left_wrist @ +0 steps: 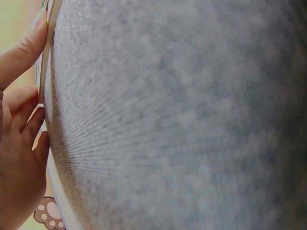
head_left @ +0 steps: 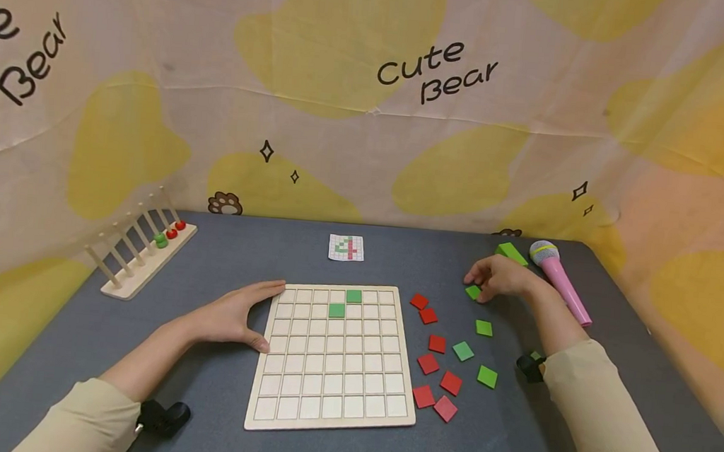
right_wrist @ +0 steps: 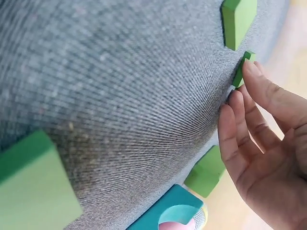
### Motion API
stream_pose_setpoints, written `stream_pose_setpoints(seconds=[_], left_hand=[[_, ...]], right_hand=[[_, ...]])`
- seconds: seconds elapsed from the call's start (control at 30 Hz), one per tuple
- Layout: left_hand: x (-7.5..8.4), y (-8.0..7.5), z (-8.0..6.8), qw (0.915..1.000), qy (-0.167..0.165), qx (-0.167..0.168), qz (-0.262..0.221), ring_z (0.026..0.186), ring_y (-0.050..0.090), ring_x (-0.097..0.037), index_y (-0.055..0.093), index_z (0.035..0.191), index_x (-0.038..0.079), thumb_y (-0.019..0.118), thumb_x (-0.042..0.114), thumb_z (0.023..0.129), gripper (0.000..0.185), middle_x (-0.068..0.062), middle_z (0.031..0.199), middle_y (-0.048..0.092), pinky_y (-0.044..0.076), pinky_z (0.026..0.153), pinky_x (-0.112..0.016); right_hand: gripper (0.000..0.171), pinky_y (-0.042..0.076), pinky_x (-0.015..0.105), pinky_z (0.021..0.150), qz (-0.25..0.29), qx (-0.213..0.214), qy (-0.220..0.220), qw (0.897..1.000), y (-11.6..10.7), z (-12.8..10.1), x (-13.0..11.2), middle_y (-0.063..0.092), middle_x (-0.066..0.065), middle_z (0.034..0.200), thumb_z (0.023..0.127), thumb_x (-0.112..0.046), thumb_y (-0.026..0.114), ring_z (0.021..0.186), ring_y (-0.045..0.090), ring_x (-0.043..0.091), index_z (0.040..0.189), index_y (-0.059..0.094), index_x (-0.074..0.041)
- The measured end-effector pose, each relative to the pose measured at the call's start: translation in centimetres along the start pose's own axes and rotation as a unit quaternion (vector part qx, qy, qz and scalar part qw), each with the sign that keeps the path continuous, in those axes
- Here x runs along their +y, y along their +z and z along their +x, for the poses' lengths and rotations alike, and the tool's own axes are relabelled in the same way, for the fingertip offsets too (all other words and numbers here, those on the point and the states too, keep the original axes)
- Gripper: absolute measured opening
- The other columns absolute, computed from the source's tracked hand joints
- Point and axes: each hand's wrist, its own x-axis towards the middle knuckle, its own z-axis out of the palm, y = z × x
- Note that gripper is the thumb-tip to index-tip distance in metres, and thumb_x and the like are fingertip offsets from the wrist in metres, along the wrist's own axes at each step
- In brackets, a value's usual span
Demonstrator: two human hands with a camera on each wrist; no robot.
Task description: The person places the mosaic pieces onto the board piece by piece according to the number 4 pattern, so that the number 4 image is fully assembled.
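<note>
Head view: a green tile [head_left: 473, 291] is pinched at its edges by the right hand [head_left: 500, 278]; the board [head_left: 334, 358] is steadied by the flat, relaxed left hand [head_left: 235, 315]. The thin tile could slip from so shallow a fingertip grip.

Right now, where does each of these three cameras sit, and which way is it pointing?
Head: worn on the head, looking forward and down at the wooden grid board; both sleeved arms and hands show.
Left wrist: low on the grey table mat, facing the left hand against the board's edge.
Right wrist: low on the mat, facing the right hand touching a small green square tile.
Shared: the head view also shows that green tile under the right hand.
</note>
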Motion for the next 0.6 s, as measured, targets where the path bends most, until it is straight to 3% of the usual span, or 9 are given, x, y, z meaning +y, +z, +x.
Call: stream_pose_setpoints(seconds=[0.37, 0.6], left_hand=[[-0.05, 0.0, 0.05, 1.0, -0.008, -0.003, 0.003, 0.144, 0.035, -0.046, 0.034, 0.152, 0.002, 0.088, 0.049, 0.065, 0.113, -0.022, 0.157, 0.036, 0.032, 0.111, -0.066], [-0.03, 0.1, 0.06, 0.9999, -0.013, -0.003, 0.0, 0.144, 0.035, -0.047, 0.034, 0.152, 0.002, 0.088, 0.049, 0.066, 0.112, -0.023, 0.157, 0.036, 0.032, 0.111, -0.066]], right_hand=[[0.025, 0.047, 0.027, 0.07, -0.05, 0.029, 0.011, 0.998, 0.25, 0.45, 0.0, 0.068, 0.012, 0.092, 0.075, -0.006, 0.081, 0.082, 0.056, 0.017, 0.097, 0.07, -0.001], [0.026, 0.042, 0.028, 0.066, -0.066, 0.032, 0.006, 0.997, 0.28, 0.48, -0.19, 0.06, 0.007, 0.082, 0.074, -0.006, 0.082, 0.074, 0.05, 0.017, 0.089, 0.062, -0.002]])
